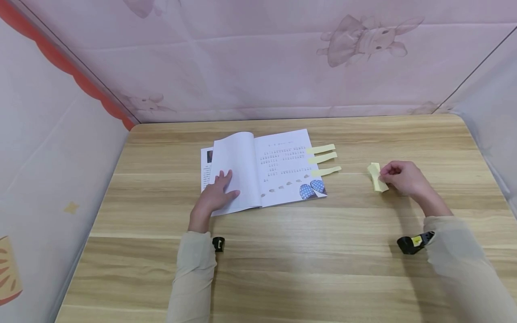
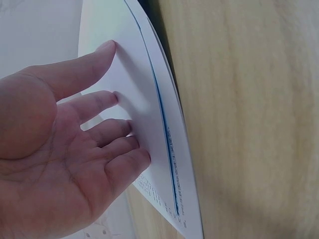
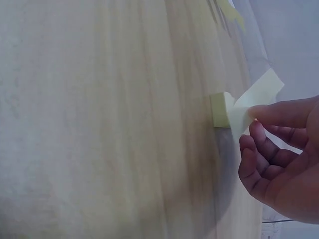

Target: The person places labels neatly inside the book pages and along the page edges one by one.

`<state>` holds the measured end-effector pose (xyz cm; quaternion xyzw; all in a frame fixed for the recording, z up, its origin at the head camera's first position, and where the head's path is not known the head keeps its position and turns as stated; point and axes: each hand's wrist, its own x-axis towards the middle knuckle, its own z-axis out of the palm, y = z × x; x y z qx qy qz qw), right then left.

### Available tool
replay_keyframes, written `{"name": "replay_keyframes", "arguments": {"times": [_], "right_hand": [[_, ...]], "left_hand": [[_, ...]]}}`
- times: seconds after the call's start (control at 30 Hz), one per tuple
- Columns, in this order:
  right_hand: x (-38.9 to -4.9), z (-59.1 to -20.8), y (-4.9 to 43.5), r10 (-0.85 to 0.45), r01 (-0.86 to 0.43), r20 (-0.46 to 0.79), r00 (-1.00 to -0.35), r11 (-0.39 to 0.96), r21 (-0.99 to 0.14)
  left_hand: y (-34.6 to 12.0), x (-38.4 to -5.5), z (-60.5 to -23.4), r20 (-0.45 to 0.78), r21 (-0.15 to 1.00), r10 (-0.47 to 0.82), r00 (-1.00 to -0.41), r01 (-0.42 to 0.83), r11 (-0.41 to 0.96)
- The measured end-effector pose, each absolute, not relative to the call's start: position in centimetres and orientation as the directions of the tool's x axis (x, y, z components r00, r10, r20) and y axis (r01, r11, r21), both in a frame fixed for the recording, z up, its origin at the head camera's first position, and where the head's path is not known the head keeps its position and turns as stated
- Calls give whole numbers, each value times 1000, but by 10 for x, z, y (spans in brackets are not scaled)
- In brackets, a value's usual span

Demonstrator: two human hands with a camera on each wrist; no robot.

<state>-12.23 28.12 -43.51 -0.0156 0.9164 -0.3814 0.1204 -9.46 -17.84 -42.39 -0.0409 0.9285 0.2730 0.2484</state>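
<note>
An open book (image 1: 282, 168) lies on the wooden table, printed text and blue bows on its right page. My left hand (image 1: 214, 197) rests with spread fingers on the blank left page (image 1: 236, 157), which bulges up toward the spine. To the right of the book, my right hand (image 1: 407, 179) pinches a pale yellow sticky note (image 3: 261, 92) between thumb and fingers. Right at this sheet sits a small yellow sticky note pad (image 3: 219, 110); in the head view the two overlap. Several yellow strips (image 1: 323, 158) stick out from the book's right edge.
The wooden table (image 1: 307, 264) meets a pink patterned wall (image 1: 250, 67) at the back, and pale side panels (image 1: 44, 148) stand left and right. Black wrist cameras (image 1: 414, 243) are strapped at both sleeves.
</note>
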Motion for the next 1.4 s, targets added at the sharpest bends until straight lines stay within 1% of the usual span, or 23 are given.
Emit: {"name": "replay_keyframes", "arguments": {"times": [0.33, 0.7, 1.0, 1.17, 1.4], "right_hand": [[-126, -417, 280, -159, 37, -200, -967, 689, -724], [-133, -416, 265, -209, 7, -207, -956, 686, -727], [-138, -409, 245, -238, -42, -183, -954, 710, -703], [-141, -407, 232, -284, -71, -179, -942, 689, -721], [-142, -405, 216, -378, -129, -175, -909, 655, -744]], "left_hand": [[-179, -95, -424, -483, 485, 59, -874, -210, 849], [-179, -96, -423, -483, 484, 65, -873, -205, 851], [-178, -95, -421, -484, 483, 60, -873, -209, 850], [-178, -94, -421, -492, 483, 59, -869, -216, 848], [-178, -95, -423, -488, 487, 57, -871, -218, 846]]}}
